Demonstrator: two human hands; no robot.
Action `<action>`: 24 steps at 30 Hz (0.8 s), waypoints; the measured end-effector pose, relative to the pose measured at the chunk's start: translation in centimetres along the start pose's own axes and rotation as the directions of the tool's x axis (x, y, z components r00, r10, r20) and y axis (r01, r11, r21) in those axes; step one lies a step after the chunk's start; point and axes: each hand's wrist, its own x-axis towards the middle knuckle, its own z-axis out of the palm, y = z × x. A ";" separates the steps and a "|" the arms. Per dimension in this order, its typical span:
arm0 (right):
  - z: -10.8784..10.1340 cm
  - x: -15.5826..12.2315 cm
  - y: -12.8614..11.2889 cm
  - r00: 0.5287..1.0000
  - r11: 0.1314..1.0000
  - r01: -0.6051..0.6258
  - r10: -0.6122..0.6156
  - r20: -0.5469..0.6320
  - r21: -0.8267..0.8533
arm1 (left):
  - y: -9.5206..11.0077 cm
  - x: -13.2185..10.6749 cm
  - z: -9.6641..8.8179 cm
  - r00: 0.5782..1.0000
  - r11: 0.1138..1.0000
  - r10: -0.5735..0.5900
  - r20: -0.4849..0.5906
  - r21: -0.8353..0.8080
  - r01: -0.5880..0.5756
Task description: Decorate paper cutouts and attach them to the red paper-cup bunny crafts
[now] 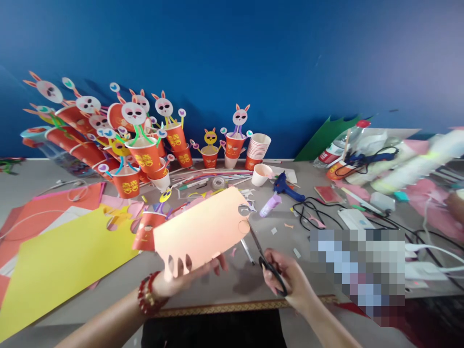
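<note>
A peach sheet of paper (199,229) is in my left hand (188,280), held up over the table, with notches cut along its lower left edge. The fingers lie behind and under the sheet and are partly hidden by it. My right hand (288,278) grips black-handled scissors (270,270), whose blades point up and left to the sheet's right edge. A round outline shows on the paper beside the blades. Behind the sheet's left end stands a red paper cup (145,232) with a yellow paper figure in it.
Red cups with paper rabbit figures (141,152) crowd the back left. A yellow sheet (76,253) lies at left. Behind stand stacked cups (258,147) and a blue glue gun (288,187), with black cables (308,212) at right. Paper scraps (274,231) lie about.
</note>
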 end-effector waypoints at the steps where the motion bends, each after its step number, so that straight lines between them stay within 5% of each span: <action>1: 0.3 0.0 0.6 0.999 0.999 0.038 -0.038 -0.010 -0.029 | 0.1 -0.4 0.4 0.996 0.999 0.039 0.076 0.010 -0.040; 3: 0.8 0.0 1.9 0.994 0.991 0.104 -0.106 -0.018 -0.090 | 0.4 -0.9 1.1 0.964 0.990 0.135 0.227 -0.001 -0.138; 6: 1.5 -0.4 3.1 0.990 0.982 0.125 -0.132 -0.043 -0.140 | 0.8 -1.3 2.1 0.954 0.972 0.226 0.199 0.021 -0.235; 10: 2.5 -1.2 2.4 0.995 0.994 0.096 -0.095 0.011 -0.045 | 1.0 -1.2 3.1 0.982 0.983 0.170 0.086 0.052 -0.175; 17: 2.6 -1.7 0.5 0.973 0.983 0.140 -0.159 0.168 0.118 | 0.1 -1.2 3.3 0.973 0.985 0.130 0.190 0.090 -0.149; 24: 2.0 -1.4 0.1 0.955 0.985 0.149 -0.167 0.245 0.090 | -0.2 -0.9 3.0 0.970 0.986 0.072 0.232 0.128 -0.104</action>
